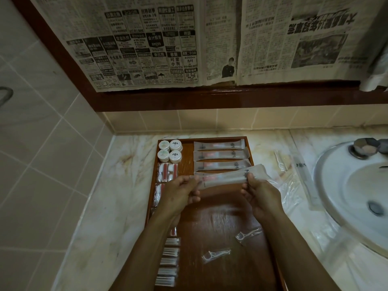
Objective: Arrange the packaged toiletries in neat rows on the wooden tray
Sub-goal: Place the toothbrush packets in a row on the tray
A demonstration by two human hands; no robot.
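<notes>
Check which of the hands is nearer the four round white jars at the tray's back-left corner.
Left. The left hand holds the long packet just below and right of the jars; the right hand holds its other end, farther right.

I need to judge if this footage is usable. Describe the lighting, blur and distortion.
Head view: dim, warm light; a soft sheen on the wooden tray; wide-angle bending curves the tile lines and mirror frame toward the edges; the packet held by the left hand and right hand looks slightly smeared.

Bathroom: sink [344, 185], tiled wall [42, 133], marble counter [117, 185].
</notes>
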